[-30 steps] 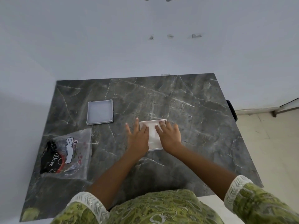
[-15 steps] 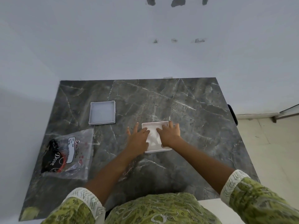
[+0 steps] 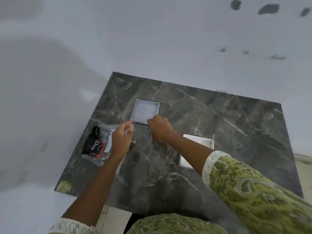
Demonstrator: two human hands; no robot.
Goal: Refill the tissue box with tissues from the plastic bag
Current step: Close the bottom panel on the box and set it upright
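Note:
A white square tissue box [image 3: 205, 142] lies open on the dark marble table [image 3: 219, 125], partly under my right forearm. Its grey square lid [image 3: 144, 112] lies farther back and to the left. The clear plastic bag [image 3: 99, 142], with a black and red packet inside, lies at the table's left edge. My right hand [image 3: 159, 127] rests its fingertips on the lid's near right corner. My left hand [image 3: 121, 141] hovers over the bag's right side, fingers curled at the bag's upper corner beside the lid's near left corner. What those fingers hold is unclear.
The table stands against a white wall in a corner. A green patch [image 3: 64, 186] marks its near left corner. The table's near edge is close to my body, and pale floor shows at the far right.
Both hands left the white tissue box and moved left and back to the grey lid and the bag. The view swung to the left, so the box now sits at the right.

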